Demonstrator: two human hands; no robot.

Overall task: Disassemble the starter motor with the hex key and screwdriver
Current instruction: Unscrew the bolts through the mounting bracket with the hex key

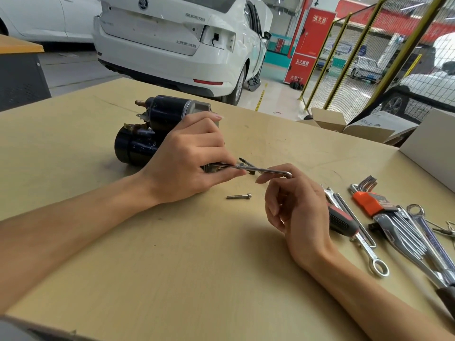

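Now: left hand (189,156) grips starter motor (147,129) on worktop (172,254) | right hand (295,203) fingers (264,178) pinch hex key (266,170) at its bend | loose bolt (239,196) between hands

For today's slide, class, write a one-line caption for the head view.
Left hand steadies the black cylindrical starter motor while right hand turns a silver L-shaped hex key; one loose steel bolt lies nearby.

Light: bright, even, from overhead.
Shadows: soft ones are cast on the table (172,254) under the forearms.
Edges: wide-angle bending is seen.
Focus: slightly soft throughout.
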